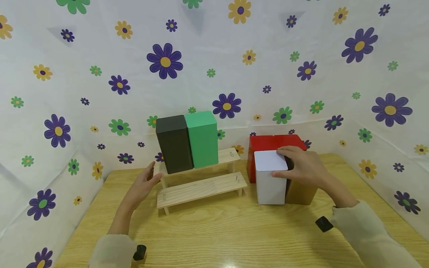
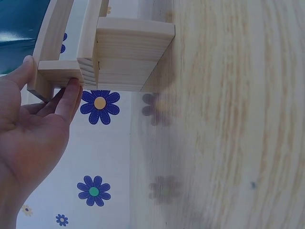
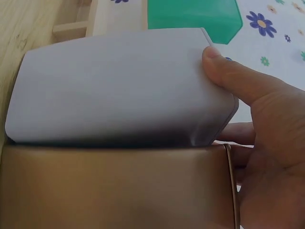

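Observation:
A white box [image 1: 270, 188] stands on the table at the right, its top gripped by my right hand [image 1: 306, 167]. In the right wrist view, the thumb presses one face of the white box [image 3: 109, 90] near its top, with fingers on the opposite side. A two-tier wooden rack [image 1: 202, 189] stands left of centre. My left hand [image 1: 142, 186] holds the left end of its upper tier; the left wrist view shows the thumb at one edge and fingers against the underside. On that tier a black box [image 1: 175, 150] and a green box [image 1: 202, 143] stand side by side.
A gold-brown box [image 1: 301, 191] stands right beside the white one, partly behind my right hand. Red boxes [image 1: 264, 141] stand behind them. White cloth with flower prints [image 1: 197, 85] walls the back and sides of the wooden table [image 1: 207, 234].

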Action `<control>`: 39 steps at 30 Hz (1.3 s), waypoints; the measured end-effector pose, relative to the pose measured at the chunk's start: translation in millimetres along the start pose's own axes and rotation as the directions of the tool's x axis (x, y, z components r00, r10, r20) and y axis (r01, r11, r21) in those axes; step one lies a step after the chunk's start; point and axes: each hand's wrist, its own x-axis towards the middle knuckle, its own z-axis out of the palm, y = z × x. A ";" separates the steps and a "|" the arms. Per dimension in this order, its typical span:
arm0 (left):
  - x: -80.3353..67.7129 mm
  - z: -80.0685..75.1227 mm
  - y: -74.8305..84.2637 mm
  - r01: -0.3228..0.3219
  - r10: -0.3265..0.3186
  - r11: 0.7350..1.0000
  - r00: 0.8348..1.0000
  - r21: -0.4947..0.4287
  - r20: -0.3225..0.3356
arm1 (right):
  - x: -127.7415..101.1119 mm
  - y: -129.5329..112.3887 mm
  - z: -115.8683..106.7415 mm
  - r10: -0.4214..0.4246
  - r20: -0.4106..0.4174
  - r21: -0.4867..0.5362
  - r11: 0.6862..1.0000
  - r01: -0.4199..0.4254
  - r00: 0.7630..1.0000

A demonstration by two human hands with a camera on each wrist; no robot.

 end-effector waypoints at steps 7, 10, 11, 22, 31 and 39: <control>1.2 0.5 -3.7 0.006 -0.006 1.000 1.000 -0.011 0.003 | -6.5 8.9 1.2 -0.080 -0.052 0.013 0.997 0.080 0.995; 1.7 1.1 -5.0 0.005 -0.005 1.000 1.000 -0.005 0.002 | -7.5 10.3 2.8 -0.084 -0.060 0.008 0.996 0.085 0.995; 1.7 1.2 -5.5 0.005 -0.005 1.000 1.000 -0.007 0.003 | -7.2 10.3 3.3 -0.087 -0.063 0.005 0.996 0.087 0.994; 1.0 1.6 -4.2 -0.002 0.002 1.000 1.000 -0.029 0.006 | -5.6 10.5 7.7 -0.100 -0.104 -0.014 0.995 0.100 0.990; -0.1 1.3 -1.6 -0.005 0.005 1.000 1.000 -0.015 0.003 | -4.4 10.1 8.1 -0.126 -0.131 -0.022 0.992 0.124 0.983; 0.2 0.9 -2.2 -0.008 0.008 1.000 1.000 -0.009 0.002 | -2.9 8.3 8.0 -0.109 -0.111 -0.001 0.994 0.109 0.988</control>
